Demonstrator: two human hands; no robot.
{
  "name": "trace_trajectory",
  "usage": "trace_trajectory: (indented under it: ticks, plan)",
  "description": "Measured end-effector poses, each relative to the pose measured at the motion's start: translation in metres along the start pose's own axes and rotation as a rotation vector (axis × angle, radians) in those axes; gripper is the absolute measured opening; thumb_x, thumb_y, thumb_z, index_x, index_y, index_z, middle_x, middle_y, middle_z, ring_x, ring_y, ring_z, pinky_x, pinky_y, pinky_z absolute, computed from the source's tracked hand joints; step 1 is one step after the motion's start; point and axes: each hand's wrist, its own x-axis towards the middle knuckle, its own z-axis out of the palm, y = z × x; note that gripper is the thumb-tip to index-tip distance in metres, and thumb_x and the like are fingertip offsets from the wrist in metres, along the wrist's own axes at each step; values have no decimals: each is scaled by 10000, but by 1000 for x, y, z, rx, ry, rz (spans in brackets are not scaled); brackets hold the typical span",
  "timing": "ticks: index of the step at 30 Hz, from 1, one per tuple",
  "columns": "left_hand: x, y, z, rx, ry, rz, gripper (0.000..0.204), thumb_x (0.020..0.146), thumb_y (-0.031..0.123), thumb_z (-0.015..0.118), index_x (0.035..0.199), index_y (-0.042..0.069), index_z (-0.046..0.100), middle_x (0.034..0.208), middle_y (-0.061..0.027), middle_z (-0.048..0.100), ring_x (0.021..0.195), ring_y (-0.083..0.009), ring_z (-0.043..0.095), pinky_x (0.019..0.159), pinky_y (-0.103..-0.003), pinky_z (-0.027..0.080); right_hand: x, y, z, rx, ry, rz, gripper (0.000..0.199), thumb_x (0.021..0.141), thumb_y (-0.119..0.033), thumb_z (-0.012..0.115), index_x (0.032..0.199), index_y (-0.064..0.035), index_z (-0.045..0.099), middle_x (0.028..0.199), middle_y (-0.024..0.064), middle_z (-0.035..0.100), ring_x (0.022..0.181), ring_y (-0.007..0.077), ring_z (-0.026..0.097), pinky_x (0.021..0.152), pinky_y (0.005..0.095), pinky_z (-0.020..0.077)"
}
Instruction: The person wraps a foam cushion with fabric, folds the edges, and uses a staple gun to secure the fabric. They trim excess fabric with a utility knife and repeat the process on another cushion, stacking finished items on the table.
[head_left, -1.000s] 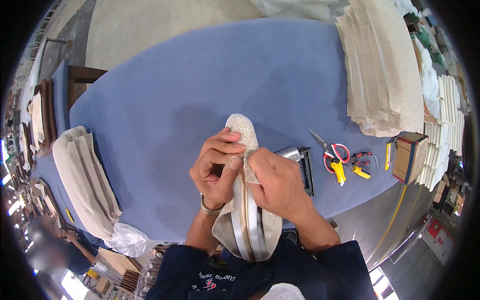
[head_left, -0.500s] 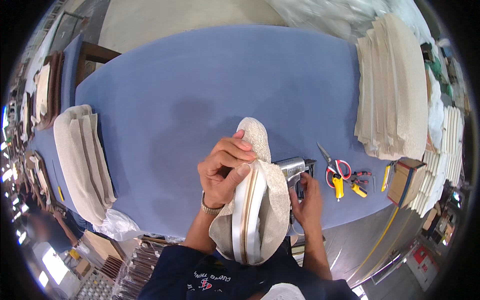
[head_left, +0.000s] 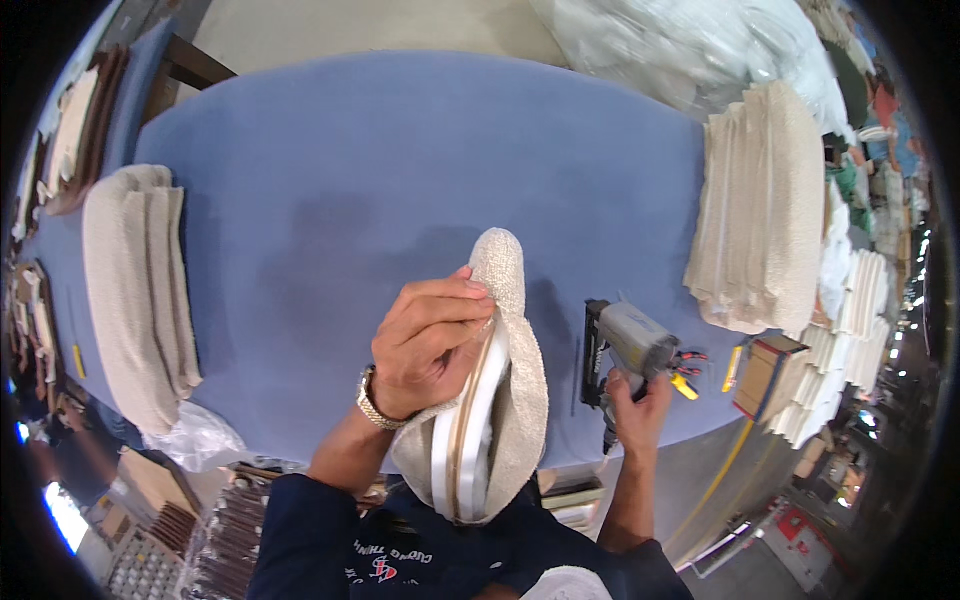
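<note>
My left hand (head_left: 425, 345) grips a curved white panel (head_left: 470, 430) wrapped in beige looped fabric (head_left: 515, 370), holding it upright on edge over the blue table (head_left: 400, 170). The fingers press the fabric against the panel's rim. My right hand (head_left: 635, 405) is closed around the handle of a grey staple gun (head_left: 625, 345), lifted just above the table to the right of the panel. A metal watch sits on my left wrist.
Stacks of beige fabric pieces lie at the left (head_left: 135, 290) and the right (head_left: 765, 210) of the table. A small brown box (head_left: 760, 375) and red-and-yellow hand tools (head_left: 685, 370) sit near the right edge. White foam pieces (head_left: 850, 320) are piled beyond.
My right hand left the fabric, moved right and took hold of the staple gun, lifting it. My left hand kept holding the wrapped panel, now tilted more upright.
</note>
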Motion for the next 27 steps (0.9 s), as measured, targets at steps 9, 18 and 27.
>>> trace_trajectory:
  ticks: [9, 18, 27]
  plan:
    - [4, -8, 1, -75, -22, -16, 190, 728, -136, 789, 844, -5, 714, 998, -117, 743, 1032, -284, 716, 961, -410, 621, 57, -196, -3, -391, -566, -559, 703, 749, -198, 827, 1386, 9, 615, 1287, 181, 687, 1001, 316, 702, 900, 367, 536]
    - [2, -15, 8, -176, 18, -77, 215, 689, -139, 808, 827, -3, 716, 986, -107, 741, 1030, -281, 719, 980, -420, 616, 66, -226, 15, -498, -755, -499, 765, 738, -141, 819, 1464, -76, 587, 1134, 159, 678, 958, 288, 709, 825, 353, 552]
    - [3, -18, 8, -206, 26, -107, 211, 699, -123, 816, 852, 1, 739, 983, -92, 740, 1022, -261, 720, 970, -415, 624, 69, -253, 20, -644, -674, -545, 754, 732, -69, 818, 1454, -77, 599, 1178, 162, 698, 999, 279, 707, 880, 353, 552]
